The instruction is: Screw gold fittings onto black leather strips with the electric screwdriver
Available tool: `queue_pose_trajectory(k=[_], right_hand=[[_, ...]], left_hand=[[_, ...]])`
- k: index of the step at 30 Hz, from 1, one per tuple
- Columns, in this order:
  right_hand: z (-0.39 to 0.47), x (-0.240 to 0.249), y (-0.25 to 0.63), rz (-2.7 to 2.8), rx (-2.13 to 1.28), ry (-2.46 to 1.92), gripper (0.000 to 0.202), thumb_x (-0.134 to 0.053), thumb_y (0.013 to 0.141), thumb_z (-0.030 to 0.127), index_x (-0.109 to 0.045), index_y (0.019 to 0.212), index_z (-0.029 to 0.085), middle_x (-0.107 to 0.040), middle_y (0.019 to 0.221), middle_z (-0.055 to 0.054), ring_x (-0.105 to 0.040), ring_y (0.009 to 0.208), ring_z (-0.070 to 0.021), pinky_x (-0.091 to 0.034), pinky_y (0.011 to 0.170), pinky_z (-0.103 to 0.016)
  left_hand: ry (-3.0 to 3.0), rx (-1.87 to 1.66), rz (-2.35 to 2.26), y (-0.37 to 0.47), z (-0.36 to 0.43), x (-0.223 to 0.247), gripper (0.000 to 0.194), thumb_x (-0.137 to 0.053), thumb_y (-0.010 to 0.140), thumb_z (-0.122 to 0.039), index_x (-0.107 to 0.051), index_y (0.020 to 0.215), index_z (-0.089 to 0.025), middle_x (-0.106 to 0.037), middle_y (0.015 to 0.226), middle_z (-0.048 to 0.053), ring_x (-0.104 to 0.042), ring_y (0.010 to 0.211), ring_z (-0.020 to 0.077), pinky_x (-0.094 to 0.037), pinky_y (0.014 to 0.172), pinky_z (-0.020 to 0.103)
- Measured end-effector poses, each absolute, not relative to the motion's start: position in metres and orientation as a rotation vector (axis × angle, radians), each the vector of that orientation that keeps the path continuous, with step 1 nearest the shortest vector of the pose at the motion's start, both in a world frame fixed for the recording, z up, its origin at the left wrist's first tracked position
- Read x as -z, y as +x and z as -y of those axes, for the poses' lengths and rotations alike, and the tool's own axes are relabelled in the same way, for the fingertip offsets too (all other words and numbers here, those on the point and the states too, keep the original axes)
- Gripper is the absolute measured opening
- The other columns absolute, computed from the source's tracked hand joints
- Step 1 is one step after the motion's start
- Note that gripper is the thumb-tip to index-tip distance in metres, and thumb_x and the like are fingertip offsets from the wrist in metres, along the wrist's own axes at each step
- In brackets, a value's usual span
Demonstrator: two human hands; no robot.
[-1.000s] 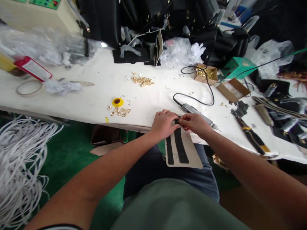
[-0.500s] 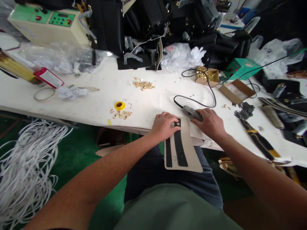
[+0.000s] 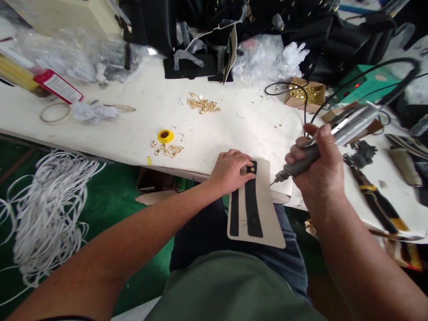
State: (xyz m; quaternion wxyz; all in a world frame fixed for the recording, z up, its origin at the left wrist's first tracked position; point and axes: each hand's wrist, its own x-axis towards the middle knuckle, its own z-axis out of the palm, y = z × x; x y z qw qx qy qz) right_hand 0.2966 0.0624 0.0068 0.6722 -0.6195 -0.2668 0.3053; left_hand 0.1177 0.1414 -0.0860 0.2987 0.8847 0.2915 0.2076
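My right hand (image 3: 319, 165) is wrapped round a corded electric screwdriver (image 3: 356, 122), grey with a long lever. Its thin bit points down and left, just right of the beige board (image 3: 267, 214). That board lies partly across my lap and partly on the table edge. On it are a wide black strap (image 3: 253, 209) and a narrower black strip (image 3: 234, 214). The fingers and thumb of my left hand (image 3: 232, 171) close on the wide strap's upper end, beside a round gold stud (image 3: 252, 169).
Gold hardware (image 3: 203, 105) is heaped mid-table. Gold clasps (image 3: 169, 150) lie near a yellow ring-shaped holder (image 3: 165, 135). To the right are a box of gold pieces (image 3: 306, 94), a green powered box (image 3: 368, 84) and black-yellow pliers (image 3: 377, 200). Black bags and plastic wrap fill the back.
My right hand has lifted the screwdriver off the table and turned it, bit down toward the board. My left hand stays on the strap. The view has shifted slightly.
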Motion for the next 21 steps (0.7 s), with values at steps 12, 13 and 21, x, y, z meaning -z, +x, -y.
queue_pose_trajectory(k=[12, 13, 21], right_hand=[[-0.084, 0.018, 0.254, 0.915, -0.349, -1.276, 0.047, -0.085, 0.079, 0.053, -0.054, 0.06, 0.024, -0.052, 0.051, 0.005, -0.053, 0.042, -0.0137, -0.052, 0.045, -0.031], [-0.085, 0.019, 0.254, 0.921, -0.345, -1.272, 0.047, -0.085, 0.079, 0.054, -0.054, 0.06, 0.024, -0.053, 0.052, 0.005, -0.053, 0.042, -0.0139, -0.052, 0.044, -0.031], [-0.087, 0.03, 0.253, 0.983, -0.316, -1.316, 0.042, -0.083, 0.083, 0.053, -0.057, 0.063, 0.026, -0.056, 0.056, 0.003, -0.057, 0.046, -0.0164, -0.048, 0.044, -0.033]], left_hand=[[2.326, -0.528, -0.76, 0.116, -0.142, 0.082, 0.027, -0.086, 0.084, -0.037, -0.073, 0.105, -0.025, -0.077, 0.129, 0.0, -0.06, 0.127, 0.0277, -0.041, 0.104, 0.047], [2.326, -0.528, -0.759, 0.116, -0.142, 0.082, 0.027, -0.086, 0.084, -0.037, -0.073, 0.104, -0.025, -0.077, 0.129, 0.0, -0.06, 0.128, 0.0276, -0.041, 0.104, 0.047], [2.345, -0.558, -0.754, 0.115, -0.14, 0.083, 0.029, -0.087, 0.083, -0.036, -0.073, 0.106, -0.025, -0.077, 0.127, 0.0, -0.06, 0.126, 0.027, -0.041, 0.103, 0.046]])
